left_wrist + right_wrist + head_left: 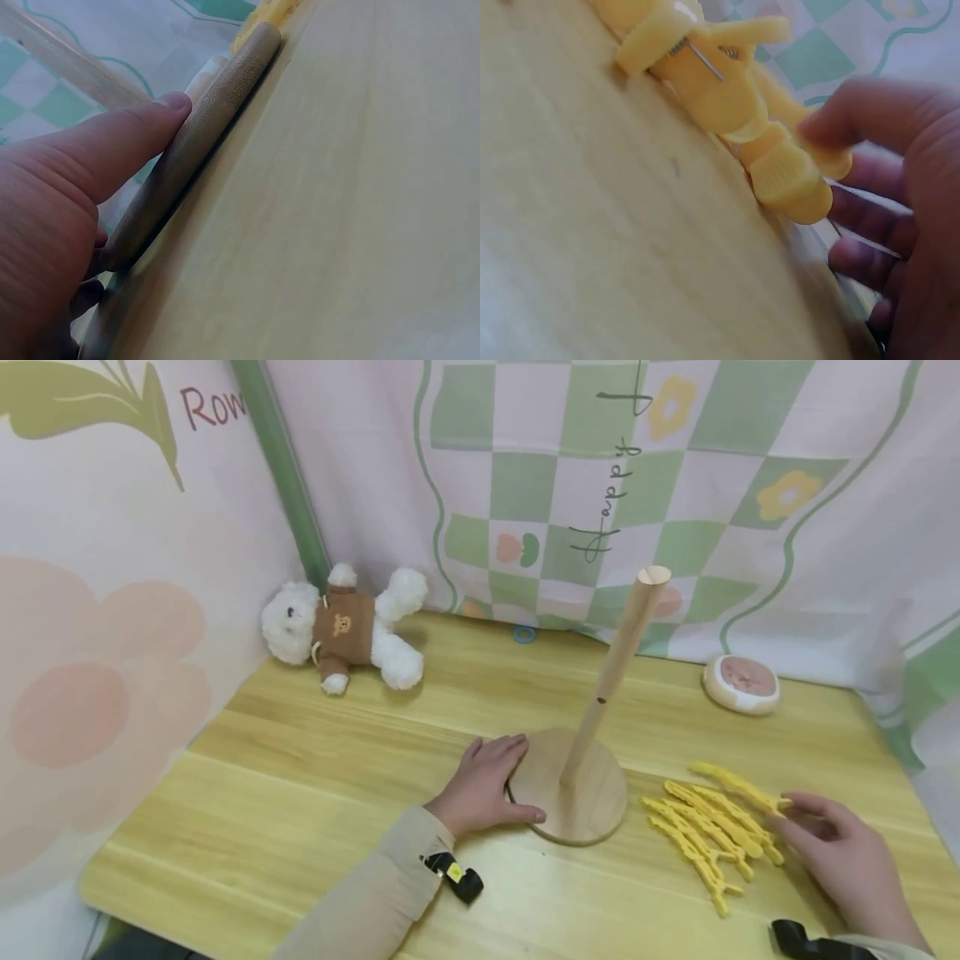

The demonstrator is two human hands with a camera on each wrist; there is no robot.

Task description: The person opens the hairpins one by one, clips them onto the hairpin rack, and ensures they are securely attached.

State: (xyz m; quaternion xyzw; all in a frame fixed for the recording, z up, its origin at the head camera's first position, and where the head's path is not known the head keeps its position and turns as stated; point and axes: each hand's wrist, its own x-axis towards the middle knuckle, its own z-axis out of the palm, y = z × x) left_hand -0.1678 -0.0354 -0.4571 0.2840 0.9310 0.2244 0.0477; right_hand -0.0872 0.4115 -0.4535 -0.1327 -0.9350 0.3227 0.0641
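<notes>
A pale wooden stand has a round base [592, 814] and an upright pole [618, 656]. My left hand [483, 785] rests on the left edge of the base, fingers and thumb spread. Its thumb [142, 135] lies against the rim in the left wrist view. Several long yellow clips [701, 827] lie side by side to the right of the stand. My right hand [847, 852] pinches the near end of one yellow clip [738, 783] between thumb and index finger. In the right wrist view a metal spring shows on a clip [712, 82]; the fingertips there are partly blurred.
A white plush dog [348, 631] in a brown top lies at the back left. A small blue ring [524, 634] is by the curtain. At the back right sits a white rounded device [742, 683]. Printed curtains border the wooden table [300, 793].
</notes>
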